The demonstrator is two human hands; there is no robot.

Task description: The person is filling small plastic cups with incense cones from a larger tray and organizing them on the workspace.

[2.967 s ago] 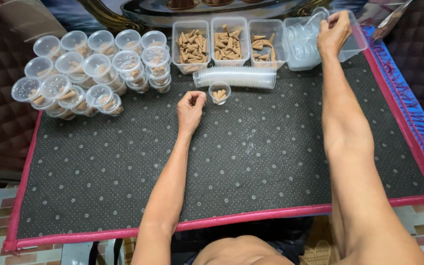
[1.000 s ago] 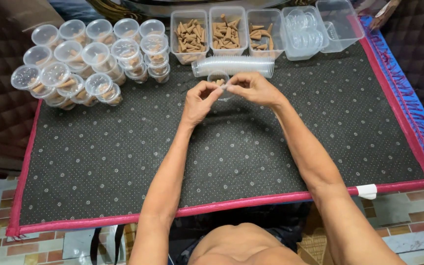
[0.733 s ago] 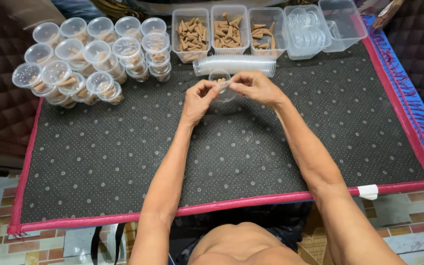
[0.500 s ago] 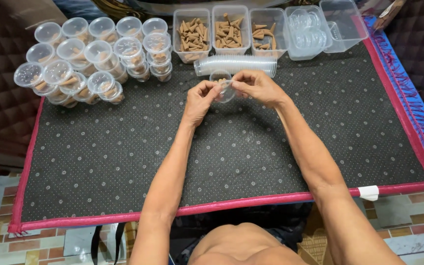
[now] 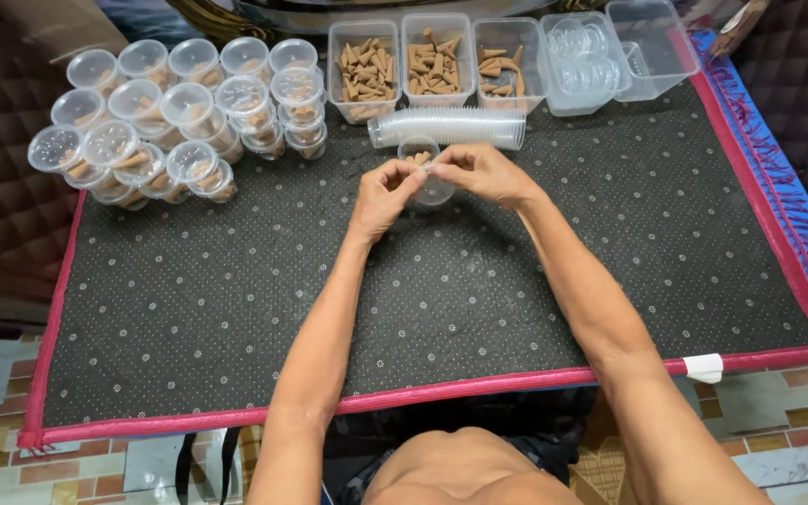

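My left hand (image 5: 381, 194) and my right hand (image 5: 485, 173) meet fingertip to fingertip at the far middle of the mat. Between them they pinch a round clear plastic lid (image 5: 435, 192). Just behind the fingers a small clear cup (image 5: 418, 150) holding brown cones stands on the mat. The lid is held at the cup's near side; whether it touches the rim I cannot tell.
A sleeve of nested clear cups (image 5: 448, 128) lies on its side behind the hands. Three tubs of brown cones (image 5: 437, 61), a tub of lids (image 5: 575, 64) and an empty tub (image 5: 655, 47) line the far edge. Several lidded filled cups (image 5: 170, 122) are stacked far left on the black dotted mat (image 5: 236, 309).
Three seconds ago my right hand was at the tub of lids; it has come back to meet my left hand at the cup. Over the last second the hands barely moved.
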